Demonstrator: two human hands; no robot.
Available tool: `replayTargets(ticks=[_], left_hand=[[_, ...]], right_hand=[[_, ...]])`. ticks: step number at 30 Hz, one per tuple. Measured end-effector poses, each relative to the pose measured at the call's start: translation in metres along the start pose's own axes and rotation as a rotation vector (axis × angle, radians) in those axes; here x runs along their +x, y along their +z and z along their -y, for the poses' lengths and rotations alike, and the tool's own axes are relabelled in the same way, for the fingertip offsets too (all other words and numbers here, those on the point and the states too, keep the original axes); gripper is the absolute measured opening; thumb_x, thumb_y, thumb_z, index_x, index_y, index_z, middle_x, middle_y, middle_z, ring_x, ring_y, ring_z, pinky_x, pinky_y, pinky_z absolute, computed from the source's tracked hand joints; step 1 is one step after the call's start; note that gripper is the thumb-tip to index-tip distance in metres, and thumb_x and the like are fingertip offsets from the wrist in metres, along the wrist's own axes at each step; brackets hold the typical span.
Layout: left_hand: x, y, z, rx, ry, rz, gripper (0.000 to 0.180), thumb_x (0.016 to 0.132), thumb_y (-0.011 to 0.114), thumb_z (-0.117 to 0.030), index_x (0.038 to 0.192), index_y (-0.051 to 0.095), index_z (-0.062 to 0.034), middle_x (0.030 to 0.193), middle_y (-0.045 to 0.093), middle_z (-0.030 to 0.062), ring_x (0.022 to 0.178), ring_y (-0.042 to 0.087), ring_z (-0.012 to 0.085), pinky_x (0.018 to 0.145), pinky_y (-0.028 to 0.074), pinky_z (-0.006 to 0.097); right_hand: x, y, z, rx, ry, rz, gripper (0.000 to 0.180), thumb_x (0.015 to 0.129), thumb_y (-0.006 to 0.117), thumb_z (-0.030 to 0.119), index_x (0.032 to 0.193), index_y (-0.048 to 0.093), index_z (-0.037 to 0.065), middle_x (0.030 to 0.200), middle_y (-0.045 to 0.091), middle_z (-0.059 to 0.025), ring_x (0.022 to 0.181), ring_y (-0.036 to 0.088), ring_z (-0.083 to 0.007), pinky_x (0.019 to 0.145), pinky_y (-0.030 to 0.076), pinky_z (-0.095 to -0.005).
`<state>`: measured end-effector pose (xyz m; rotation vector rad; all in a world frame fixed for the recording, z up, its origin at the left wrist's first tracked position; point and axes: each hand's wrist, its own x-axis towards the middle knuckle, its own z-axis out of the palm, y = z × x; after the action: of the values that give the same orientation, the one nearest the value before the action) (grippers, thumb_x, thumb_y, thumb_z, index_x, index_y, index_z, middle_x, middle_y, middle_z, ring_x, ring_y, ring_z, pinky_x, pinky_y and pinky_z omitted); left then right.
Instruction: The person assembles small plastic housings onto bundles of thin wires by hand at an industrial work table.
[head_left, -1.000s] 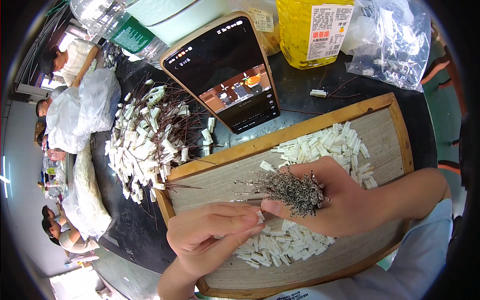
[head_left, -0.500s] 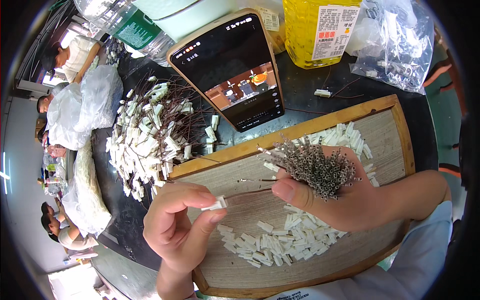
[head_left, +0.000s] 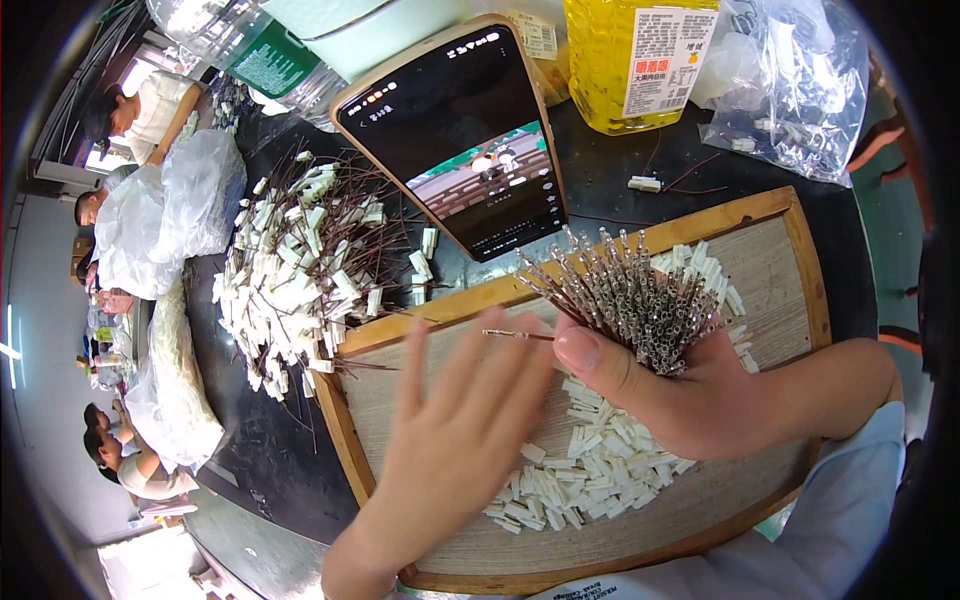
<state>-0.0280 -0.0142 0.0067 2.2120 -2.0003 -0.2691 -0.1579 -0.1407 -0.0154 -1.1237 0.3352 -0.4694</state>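
Observation:
My right hand (head_left: pixel 690 410) is closed round a thick bundle of thin brown wires with metal crimp terminals (head_left: pixel 640 300) fanned out at their ends. One wire with its terminal (head_left: pixel 515 334) sticks out leftward past the thumb, apart from the others. Over the left part of a wood-framed tray (head_left: pixel 590 255), my left hand (head_left: pixel 460 430) is smeared by motion, its fingers stretched and spread, and nothing shows in it. Small white plastic connector housings (head_left: pixel 600 470) lie loose in the tray below the bundle. More white housings (head_left: pixel 690 265) lie behind my right hand.
Left of the tray, white connectors with brown wires (head_left: pixel 300 270) form a heap on the black table (head_left: pixel 270 480). A phone playing a cartoon (head_left: pixel 470 150), a yellow bottle (head_left: pixel 600 70) and a clear plastic bag (head_left: pixel 790 90) stand behind. Other people sit at far left.
The white connector with its wire is gone from my left hand, which has opened and swung right toward the bundle. In my right hand, the terminals have tilted to point more upward.

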Motion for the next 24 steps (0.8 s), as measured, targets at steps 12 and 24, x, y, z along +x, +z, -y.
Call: replayTargets(ticks=[12,24], left_hand=[[-0.003,0.014,0.021,0.021,0.143,-0.119,0.039,0.067,0.062,-0.002,0.106,0.058,0.0021,0.102,0.059,0.0107,0.087,0.059,0.0204,0.072,0.049,0.026],[-0.016,0.018,0.03,-1.625,-0.094,-0.519,0.027,0.073,0.07,0.001,0.088,0.048,-0.0024,0.087,0.064,0.0213,0.083,0.065,0.0283,0.075,0.053,0.037]], right_hand=[[-0.002,-0.005,0.005,-0.137,0.197,0.09,0.013,0.088,0.058,0.018,0.091,0.057,0.004,0.08,0.06,0.0002,0.075,0.053,-0.0048,0.067,0.044,-0.0217],[0.001,-0.006,0.01,-0.008,0.283,0.221,0.014,0.083,0.064,0.004,0.096,0.059,0.001,0.081,0.061,0.0017,0.075,0.054,-0.0014,0.063,0.044,-0.0182]])
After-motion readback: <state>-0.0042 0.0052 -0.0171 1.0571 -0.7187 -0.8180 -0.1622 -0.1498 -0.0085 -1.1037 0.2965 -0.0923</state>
